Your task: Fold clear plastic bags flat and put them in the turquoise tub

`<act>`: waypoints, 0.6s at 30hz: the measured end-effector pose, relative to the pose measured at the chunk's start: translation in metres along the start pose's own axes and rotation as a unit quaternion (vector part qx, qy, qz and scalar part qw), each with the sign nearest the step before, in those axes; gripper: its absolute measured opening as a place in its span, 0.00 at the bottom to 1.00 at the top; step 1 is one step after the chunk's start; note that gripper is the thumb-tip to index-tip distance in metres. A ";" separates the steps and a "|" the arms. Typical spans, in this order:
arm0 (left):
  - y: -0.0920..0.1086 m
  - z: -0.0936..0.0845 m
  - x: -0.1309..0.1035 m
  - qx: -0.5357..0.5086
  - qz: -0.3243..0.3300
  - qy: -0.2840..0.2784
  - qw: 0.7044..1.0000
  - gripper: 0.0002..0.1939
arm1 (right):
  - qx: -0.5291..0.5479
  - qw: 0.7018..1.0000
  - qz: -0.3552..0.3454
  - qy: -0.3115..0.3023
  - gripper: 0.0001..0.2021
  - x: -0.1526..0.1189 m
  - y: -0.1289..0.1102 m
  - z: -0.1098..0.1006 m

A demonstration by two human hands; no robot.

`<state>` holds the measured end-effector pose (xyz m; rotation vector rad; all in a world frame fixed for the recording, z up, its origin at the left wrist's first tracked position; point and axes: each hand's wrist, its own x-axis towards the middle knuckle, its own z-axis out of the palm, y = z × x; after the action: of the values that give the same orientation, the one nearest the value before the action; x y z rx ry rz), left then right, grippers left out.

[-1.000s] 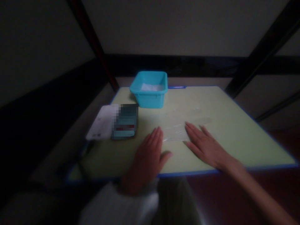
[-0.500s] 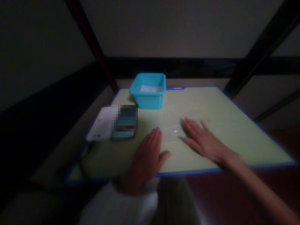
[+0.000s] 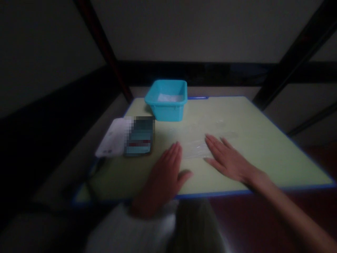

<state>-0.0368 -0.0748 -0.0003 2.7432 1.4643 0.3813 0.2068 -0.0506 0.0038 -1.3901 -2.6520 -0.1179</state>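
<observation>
A sheet of clear plastic, like a thin transparent bag point(image 3: 193, 149), lies flat on the pale yellow-green table point(image 3: 268, 158). My left hand point(image 3: 165, 172) rests with straight fingers at the sheet's left edge, its thumb held out to the side. Across from it, my right hand point(image 3: 228, 158) lies palm down over the right part of the plastic, fingers stretched out. Neither hand grips anything. The plastic's outline is faint, and the part under my right hand is hidden.
At the back of the table stands a turquoise basin point(image 3: 170, 110) with white material inside. Left of my hands lie a dark, partly pixelated phone-like object point(image 3: 140, 137) and a whitish flat object point(image 3: 113, 138) beside it. Blue trim point(image 3: 226, 193) runs along the table's edge.
My right hand has shifted slightly across the plastic and shows less blur now. My left hand stays in nearly the same place. The view has tilted a little.
</observation>
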 end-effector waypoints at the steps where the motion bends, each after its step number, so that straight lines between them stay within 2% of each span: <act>1: 0.000 0.000 0.000 0.000 -0.001 -0.002 1.000 0.34 | 0.000 1.000 0.001 -0.002 0.35 0.000 0.000 0.000; 8: -0.017 -0.001 -0.010 0.053 -0.042 0.003 0.998 0.34 | -0.002 1.000 0.003 -0.011 0.36 0.002 -0.002 -0.001; 10: -0.016 -0.003 -0.007 0.062 -0.054 0.013 0.997 0.34 | -0.005 1.000 0.003 -0.013 0.37 0.002 -0.002 -0.001; 12: -0.005 -0.005 0.004 0.049 -0.043 0.019 0.998 0.35 | -0.007 1.000 0.003 -0.011 0.36 0.002 -0.002 -0.001; 15: 0.026 -0.008 0.030 0.008 -0.017 0.021 1.000 0.37 | -0.007 1.000 -0.001 -0.011 0.36 0.001 -0.001 0.000; 18: 0.056 -0.006 0.054 -0.026 -0.004 -0.012 1.000 0.39 | -0.002 1.000 -0.004 -0.024 0.33 0.001 0.001 0.002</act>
<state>0.0368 -0.0627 0.0238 2.6921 1.4371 0.3807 0.2071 -0.0486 0.0017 -1.4014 -2.6964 -0.0914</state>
